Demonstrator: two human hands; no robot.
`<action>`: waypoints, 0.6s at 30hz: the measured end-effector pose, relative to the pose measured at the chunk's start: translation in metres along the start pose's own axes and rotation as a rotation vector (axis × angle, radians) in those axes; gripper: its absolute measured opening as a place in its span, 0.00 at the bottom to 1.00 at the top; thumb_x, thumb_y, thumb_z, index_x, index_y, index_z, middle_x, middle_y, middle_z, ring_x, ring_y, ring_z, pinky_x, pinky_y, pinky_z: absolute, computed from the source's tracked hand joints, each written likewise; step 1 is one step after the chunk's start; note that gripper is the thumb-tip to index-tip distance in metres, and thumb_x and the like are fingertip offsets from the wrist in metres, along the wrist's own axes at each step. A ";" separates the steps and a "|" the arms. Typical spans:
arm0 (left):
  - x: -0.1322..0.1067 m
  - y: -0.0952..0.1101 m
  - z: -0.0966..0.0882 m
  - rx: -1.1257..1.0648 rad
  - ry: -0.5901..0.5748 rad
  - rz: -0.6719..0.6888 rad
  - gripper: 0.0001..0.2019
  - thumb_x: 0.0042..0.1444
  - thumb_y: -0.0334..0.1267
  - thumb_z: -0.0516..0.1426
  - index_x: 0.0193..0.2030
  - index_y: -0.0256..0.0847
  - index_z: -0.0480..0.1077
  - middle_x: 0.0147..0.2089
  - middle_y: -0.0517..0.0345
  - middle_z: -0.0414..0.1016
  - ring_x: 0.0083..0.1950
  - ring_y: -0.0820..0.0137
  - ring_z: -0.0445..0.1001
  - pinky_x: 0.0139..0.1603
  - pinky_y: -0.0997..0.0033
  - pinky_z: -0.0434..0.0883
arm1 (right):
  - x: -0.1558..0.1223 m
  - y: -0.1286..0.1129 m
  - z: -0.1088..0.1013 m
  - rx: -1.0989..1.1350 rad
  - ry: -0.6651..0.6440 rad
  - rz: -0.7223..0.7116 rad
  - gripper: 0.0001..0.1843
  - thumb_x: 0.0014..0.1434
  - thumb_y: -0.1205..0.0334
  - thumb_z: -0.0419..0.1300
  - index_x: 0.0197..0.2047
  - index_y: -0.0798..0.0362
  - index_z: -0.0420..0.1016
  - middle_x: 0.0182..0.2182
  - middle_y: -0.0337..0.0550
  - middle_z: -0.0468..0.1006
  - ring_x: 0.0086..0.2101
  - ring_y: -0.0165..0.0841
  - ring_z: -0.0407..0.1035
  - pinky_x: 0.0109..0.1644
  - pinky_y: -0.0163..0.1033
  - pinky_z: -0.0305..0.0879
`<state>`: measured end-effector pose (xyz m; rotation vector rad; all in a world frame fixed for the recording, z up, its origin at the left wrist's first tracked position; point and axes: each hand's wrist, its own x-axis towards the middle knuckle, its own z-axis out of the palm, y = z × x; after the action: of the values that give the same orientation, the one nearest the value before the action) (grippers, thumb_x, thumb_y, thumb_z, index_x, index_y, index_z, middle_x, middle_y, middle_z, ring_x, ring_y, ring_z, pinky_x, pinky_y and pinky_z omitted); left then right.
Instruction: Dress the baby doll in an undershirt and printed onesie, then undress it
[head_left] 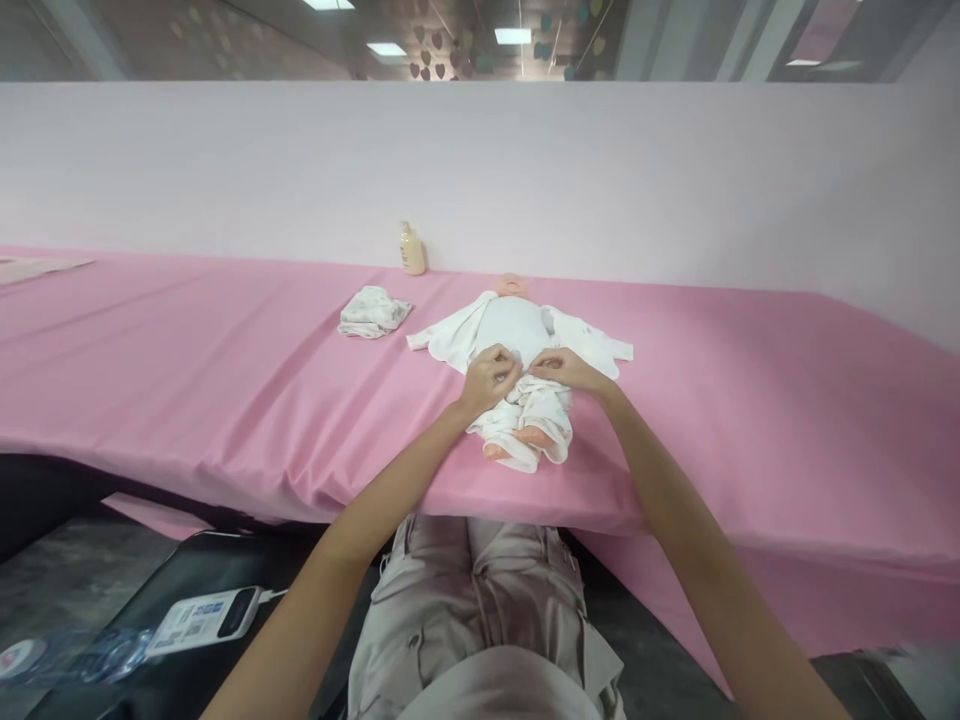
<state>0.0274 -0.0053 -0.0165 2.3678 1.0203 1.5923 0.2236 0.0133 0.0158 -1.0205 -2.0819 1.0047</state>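
A baby doll point(511, 286) lies on its back on the pink-covered table, its head toward the wall and its feet toward me. An open white baby jacket point(457, 330) is spread out under it, sleeves out to both sides. White printed baby trousers point(541, 408) are bunched around its legs, and both feet show below them. My left hand point(493, 378) is closed in a pinch at the doll's waist, just above the trousers. Facing it, my right hand point(566, 369) pinches at the other side of the waist. What lies between the fingertips is too small to name.
A folded printed cloth point(373, 312) lies left of the doll. Behind it a cream pump bottle point(412, 250) stands by the white wall point(300, 180). Below the table's front edge, a black seat point(217, 570) holds a white device point(206, 618) with a cable and a plastic bottle point(82, 655).
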 end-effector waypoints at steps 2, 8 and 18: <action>0.001 0.000 0.000 -0.029 -0.053 -0.029 0.16 0.55 0.40 0.54 0.18 0.40 0.59 0.27 0.58 0.66 0.29 0.73 0.65 0.34 0.69 0.64 | -0.001 -0.001 0.000 -0.068 -0.065 -0.025 0.18 0.47 0.47 0.64 0.34 0.54 0.78 0.34 0.43 0.76 0.36 0.33 0.66 0.40 0.38 0.59; 0.006 -0.003 -0.006 -0.074 -0.336 -0.052 0.04 0.46 0.31 0.55 0.31 0.40 0.65 0.30 0.62 0.70 0.34 0.71 0.69 0.40 0.70 0.66 | -0.006 -0.009 -0.008 -0.227 -0.191 -0.072 0.18 0.49 0.51 0.63 0.41 0.51 0.79 0.35 0.42 0.73 0.34 0.31 0.63 0.39 0.37 0.59; 0.004 -0.005 -0.009 -0.193 -0.388 -0.171 0.15 0.45 0.31 0.54 0.42 0.39 0.66 0.34 0.61 0.72 0.37 0.70 0.72 0.43 0.70 0.68 | 0.000 -0.009 0.021 -0.217 0.117 -0.166 0.07 0.50 0.63 0.59 0.32 0.54 0.78 0.31 0.41 0.77 0.33 0.32 0.67 0.40 0.37 0.61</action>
<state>0.0181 -0.0017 -0.0118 2.2634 0.9102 1.0636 0.2045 0.0022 0.0119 -0.9664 -2.1707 0.6324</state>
